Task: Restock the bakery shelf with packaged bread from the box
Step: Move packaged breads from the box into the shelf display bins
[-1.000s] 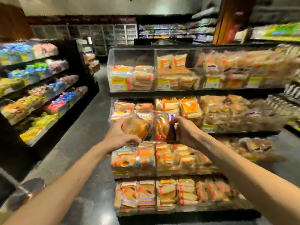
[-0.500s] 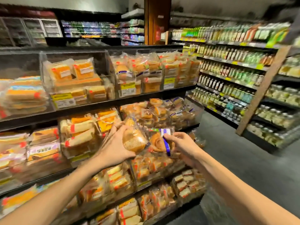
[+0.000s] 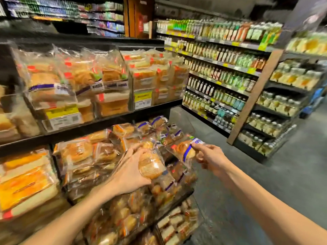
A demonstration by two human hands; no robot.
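My left hand grips a clear-wrapped round bun pack in front of the bakery shelf's second tier. My right hand pinches a second bread pack with a blue stripe and a white label, held a little right of the first. Both packs hang just in front of the heap of similar bun packs at the shelf's right end. No box is in view.
The bakery shelf has several tiers of packaged bread, with yellow price tags on the top tier. Across the grey aisle floor to the right stands a shelf of bottles with a wooden post.
The view has swung right along the bakery shelf toward its right end. Both hands still hold their bread packs, which have spread slightly apart and sit lower in view.
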